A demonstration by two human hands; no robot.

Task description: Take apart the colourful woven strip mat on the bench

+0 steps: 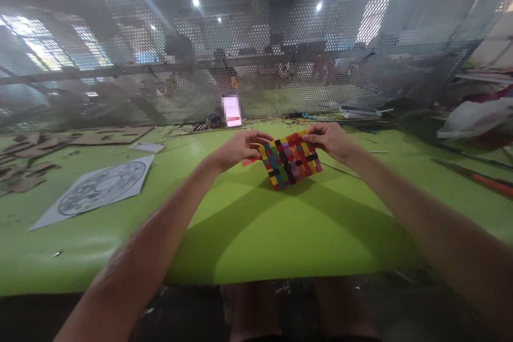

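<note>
While I hold the woven mat (pixel 290 163) of coloured strips up over the middle of the table (pixel 248 235), my left hand (pixel 236 149) has its fingers closed on the mat's upper left edge and my right hand (pixel 331 140) pinches its upper right corner. The mat tilts, and I cannot tell whether its lower edge touches the green top. A loose red strip (pixel 249 161) pokes out just beside my left hand. Nothing lies between me and the mat. Toward the left edge lies a printed sheet (pixel 102 189) with a round pattern, and past it brown cardboard cut-outs (pixel 24 171). A phone (pixel 232 111) stands propped at the far edge, with a white device (pixel 359 112) to its right. Near the right edge lie an orange-handled tool (pixel 481 181) and a plastic bag (pixel 473 117). A perforated screen (pixel 280 64) closes off the far side, with a hazy, lamp-lit hall behind it.
</note>
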